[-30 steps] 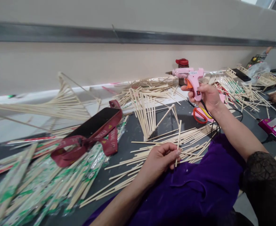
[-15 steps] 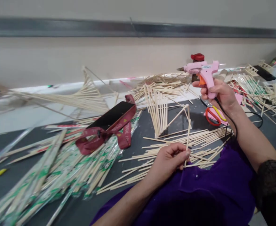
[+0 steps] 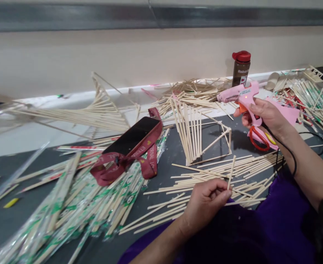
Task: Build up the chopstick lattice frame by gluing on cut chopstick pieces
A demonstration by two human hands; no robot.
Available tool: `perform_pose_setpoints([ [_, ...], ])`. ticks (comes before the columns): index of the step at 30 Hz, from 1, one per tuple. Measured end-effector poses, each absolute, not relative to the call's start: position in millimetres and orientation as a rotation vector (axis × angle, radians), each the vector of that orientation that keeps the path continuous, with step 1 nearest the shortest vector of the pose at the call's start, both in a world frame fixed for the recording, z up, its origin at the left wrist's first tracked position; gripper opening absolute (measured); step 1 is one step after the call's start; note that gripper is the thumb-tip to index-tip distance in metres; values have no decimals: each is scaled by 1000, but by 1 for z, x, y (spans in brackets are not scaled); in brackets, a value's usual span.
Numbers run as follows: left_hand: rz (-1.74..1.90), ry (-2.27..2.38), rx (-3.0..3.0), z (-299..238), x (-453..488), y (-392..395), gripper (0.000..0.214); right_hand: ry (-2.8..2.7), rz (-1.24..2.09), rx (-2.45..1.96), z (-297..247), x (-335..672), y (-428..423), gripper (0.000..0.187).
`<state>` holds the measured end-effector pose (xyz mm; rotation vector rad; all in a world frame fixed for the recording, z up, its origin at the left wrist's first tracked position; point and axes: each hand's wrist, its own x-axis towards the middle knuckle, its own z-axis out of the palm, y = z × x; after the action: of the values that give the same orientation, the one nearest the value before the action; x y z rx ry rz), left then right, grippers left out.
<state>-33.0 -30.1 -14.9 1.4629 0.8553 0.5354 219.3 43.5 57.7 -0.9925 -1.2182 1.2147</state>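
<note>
My left hand (image 3: 205,201) pinches a short wooden stick (image 3: 231,171) that stands nearly upright over a loose pile of sticks (image 3: 219,179) near the front edge. Farther back on the right, my right hand (image 3: 266,115) grips a pink glue gun (image 3: 240,96) by its handle, nozzle pointing left. The nozzle hovers just right of a small glued stick frame (image 3: 197,135) standing on the dark table (image 3: 172,154). A black cord runs from the gun along my right arm.
Red-handled scissors (image 3: 257,141) lie under my right hand on pink paper. A phone (image 3: 132,135) with a maroon lanyard rests left of the frame. Wrapped chopsticks (image 3: 76,209) cover the left. A brown red-capped bottle (image 3: 240,68) stands by the wall. Purple cloth (image 3: 260,234) covers my lap.
My right hand has lowered the glue gun and brought it down toward the stick frame. My left hand keeps the short stick, which now tilts slightly right. The view shifted left and down.
</note>
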Motion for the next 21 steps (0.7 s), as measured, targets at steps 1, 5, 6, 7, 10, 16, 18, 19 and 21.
perform_pose_setpoints([
  [1,548,843,1508,-15,-34,-30,15,-1227,1222,-1011,57,220,44,29],
  [5,654,772,1664,-14,-39,-29,7,-1238,1270,-1061,55,218,49,29],
  [6,677,761,1703,-14,-40,-28,4,-1229,1287,-1069,53,217,50,29],
  [7,694,750,1740,-13,-41,-28,1,-1220,1308,-1074,51,216,51,30],
  [10,722,689,1814,-11,-43,-26,7,-1208,1343,-1083,43,210,55,31],
  [16,702,615,1868,-7,-46,-25,15,-1182,1300,-1096,33,201,60,25],
  [18,675,626,1882,-6,-47,-25,16,-1170,1296,-1098,32,198,61,24],
  [19,667,631,1884,-6,-48,-26,16,-1170,1297,-1105,32,197,61,24],
  [21,662,637,1884,-6,-48,-26,14,-1178,1284,-1118,31,194,61,23],
])
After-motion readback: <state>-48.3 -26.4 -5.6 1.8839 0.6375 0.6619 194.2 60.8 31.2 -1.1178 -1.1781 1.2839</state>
